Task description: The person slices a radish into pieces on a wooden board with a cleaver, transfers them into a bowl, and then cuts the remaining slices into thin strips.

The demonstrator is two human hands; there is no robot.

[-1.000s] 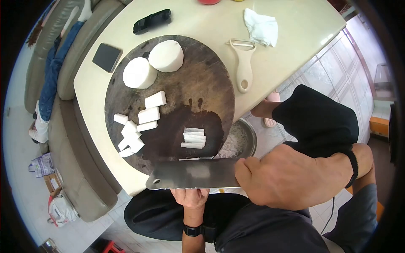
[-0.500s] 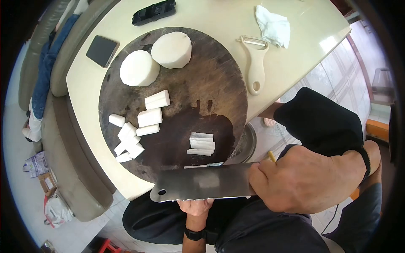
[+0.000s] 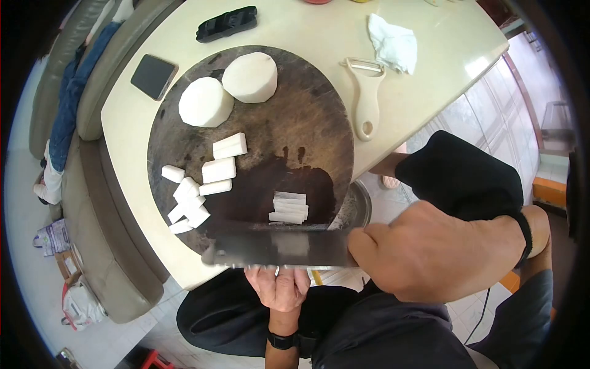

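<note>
My right hand (image 3: 424, 255) is wrapped round the handle of a cleaver (image 3: 283, 247), its wide blade motion-blurred across the near edge of the round wooden chopping board (image 3: 319, 123). Just below the blade is my left hand (image 3: 279, 289), fingers bent and close together; their tips and anything under them are hidden by the blade. Beyond the blade, a small stack of thin white radish slices (image 3: 289, 208) lies on the wet part of the board. Cut radish blocks (image 3: 219, 170) are scattered at the left. Two thick radish rounds (image 3: 249, 77) lie at the back.
On the cream table (image 3: 424, 104) lie a peeler (image 3: 367, 101), a crumpled white tissue (image 3: 393, 44), a phone (image 3: 153, 77) and a black object (image 3: 226, 24). A metal basin (image 3: 356, 209) stands below the table edge. A person's jeans-clad leg (image 3: 69, 104) rests on the sofa at left.
The cleaver and my right hand have moved slightly toward the board and left. More of my left hand shows below the blade. The view has shifted a little.
</note>
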